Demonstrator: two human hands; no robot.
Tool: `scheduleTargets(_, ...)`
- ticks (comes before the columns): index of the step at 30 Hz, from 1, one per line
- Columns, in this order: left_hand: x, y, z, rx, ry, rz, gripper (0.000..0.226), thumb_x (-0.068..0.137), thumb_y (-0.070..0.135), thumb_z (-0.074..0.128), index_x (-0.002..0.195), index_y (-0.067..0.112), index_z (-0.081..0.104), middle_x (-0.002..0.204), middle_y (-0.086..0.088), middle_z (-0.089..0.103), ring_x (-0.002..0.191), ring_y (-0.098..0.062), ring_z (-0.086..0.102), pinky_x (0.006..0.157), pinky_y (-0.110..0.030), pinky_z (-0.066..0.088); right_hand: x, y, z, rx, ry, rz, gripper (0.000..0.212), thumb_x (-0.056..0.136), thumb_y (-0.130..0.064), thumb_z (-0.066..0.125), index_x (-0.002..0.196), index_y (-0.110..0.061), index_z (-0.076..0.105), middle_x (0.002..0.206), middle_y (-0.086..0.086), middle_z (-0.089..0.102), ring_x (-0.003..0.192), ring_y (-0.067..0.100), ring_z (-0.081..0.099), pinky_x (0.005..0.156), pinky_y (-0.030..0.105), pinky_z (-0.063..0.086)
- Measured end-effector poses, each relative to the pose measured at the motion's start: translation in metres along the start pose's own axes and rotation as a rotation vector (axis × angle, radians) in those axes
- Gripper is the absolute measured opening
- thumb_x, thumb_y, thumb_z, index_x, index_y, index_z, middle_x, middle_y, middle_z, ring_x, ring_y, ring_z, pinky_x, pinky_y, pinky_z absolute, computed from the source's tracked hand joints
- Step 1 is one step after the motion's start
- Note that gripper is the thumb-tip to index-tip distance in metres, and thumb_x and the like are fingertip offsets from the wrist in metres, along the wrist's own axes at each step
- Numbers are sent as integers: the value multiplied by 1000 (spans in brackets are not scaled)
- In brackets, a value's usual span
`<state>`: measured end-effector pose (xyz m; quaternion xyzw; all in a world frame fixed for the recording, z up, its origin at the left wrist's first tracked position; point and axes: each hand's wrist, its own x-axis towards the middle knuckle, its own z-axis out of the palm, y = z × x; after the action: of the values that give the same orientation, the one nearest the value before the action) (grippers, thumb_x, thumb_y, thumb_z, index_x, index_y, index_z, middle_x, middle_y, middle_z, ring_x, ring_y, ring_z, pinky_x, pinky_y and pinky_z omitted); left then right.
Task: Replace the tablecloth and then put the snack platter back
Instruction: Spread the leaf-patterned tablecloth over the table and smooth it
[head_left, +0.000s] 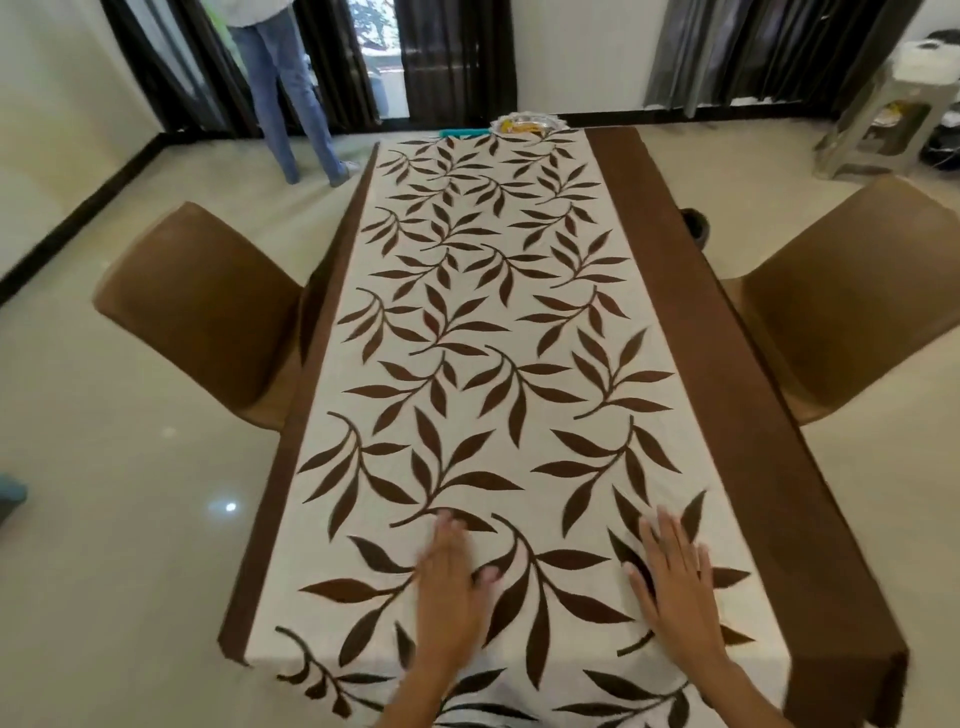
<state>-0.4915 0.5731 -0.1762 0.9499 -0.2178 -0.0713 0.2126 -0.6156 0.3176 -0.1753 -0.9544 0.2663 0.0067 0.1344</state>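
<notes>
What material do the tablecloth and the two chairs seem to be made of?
Tablecloth: probably woven fabric, matte, since it drapes over the table's edges and shows no shine. Chairs: brown, smooth, faintly glossy moulded shells, perhaps plastic or leather-like covering; I cannot tell which.

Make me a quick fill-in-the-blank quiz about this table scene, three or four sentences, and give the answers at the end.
1. Both the left hand and the right hand lie ____ on the tablecloth.
2. The tablecloth's pattern shows brown ____.
3. The snack platter sits at the table's ____ end.
4. One brown chair stands on each ____ of the table.

Missing words: flat; leaves; far; side
</notes>
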Motion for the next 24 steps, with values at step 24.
scheduleTargets(24, 15, 92, 43, 86, -119, 118, 55, 86, 37, 37, 134, 10, 39, 144, -11, 41, 129, -21, 34, 112, -27, 5, -39, 146, -45, 52, 222, 359, 87, 87, -71, 8, 118, -11, 62, 134, 17, 52, 122, 35, 45, 92, 56, 39)
